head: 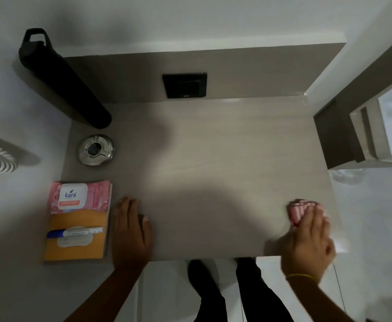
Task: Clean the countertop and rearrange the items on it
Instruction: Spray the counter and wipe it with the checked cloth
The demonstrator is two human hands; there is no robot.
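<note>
The grey countertop (pixel 213 159) fills the middle of the view. My left hand (pixel 130 231) rests flat on its front left part, beside an orange booklet (pixel 76 238). A white and blue marker (pixel 74 232) lies across the booklet. A pink Kara wipes pack (pixel 79 196) lies on the booklet's far end. My right hand (pixel 306 240) presses a pink folded cloth (pixel 296 211) against the counter near the front right corner, blurred by motion.
A tall black bottle (pixel 60 77) stands at the back left corner. A round metal ashtray (pixel 96 149) sits in front of it. A black switch plate (pixel 184 84) is on the back wall. A white sink (pixel 390 131) lies to the right.
</note>
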